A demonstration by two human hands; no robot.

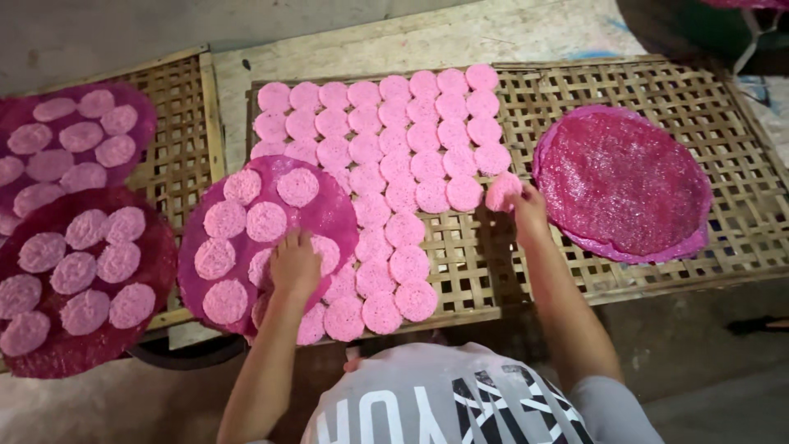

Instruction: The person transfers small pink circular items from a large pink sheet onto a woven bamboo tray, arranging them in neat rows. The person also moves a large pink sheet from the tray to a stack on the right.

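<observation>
Looking down from the head camera, the woven bamboo rack (657, 271) serves as the bench and the landmark for everything else. Rows of pale pink round wafers (386, 140) lie edge to edge across its left half. At the right end of those rows the right hand (528, 212) pinches one pink wafer (500, 191) between its fingertips, its grip closed on the disc, which is tilted just above the rack's slats. On the rack's near left corner rests a large magenta round mat (329, 210) carrying more wafers; the left hand (294, 265) lies flat on it with fingers spread over a wafer, and whether it grips anything I cannot tell. On the rack's right half lies a stack of bare dark pink mats (625, 185). To the left of the rack, a second bamboo rack (185, 140) holds two darker mats (49, 345) dotted with wafers.
</observation>
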